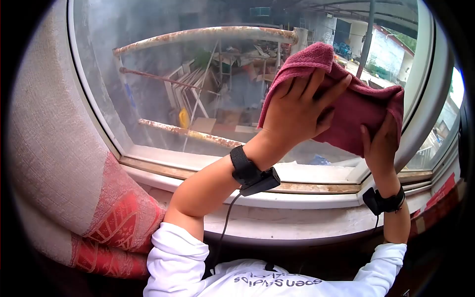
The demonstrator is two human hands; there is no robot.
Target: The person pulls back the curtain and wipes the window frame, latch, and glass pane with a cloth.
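Note:
A dark pink cloth (pixel 354 109) lies spread against the window glass (pixel 163 94), in its right part. My left hand (pixel 299 106) presses on the left half of the cloth, fingers spread and pointing up and to the right. My right hand (pixel 381 143) grips the lower right corner of the cloth, with the thumb in front and the other fingers partly hidden at its edge. Each wrist wears a black strap with a small box and a cable.
A white window frame (pixel 420 106) curves round the glass, with a sill (pixel 277 225) below. A beige and red curtain (pixel 64 128) hangs at the left. Behind the glass stand rusty rails (pixel 203 33) and stacked boards.

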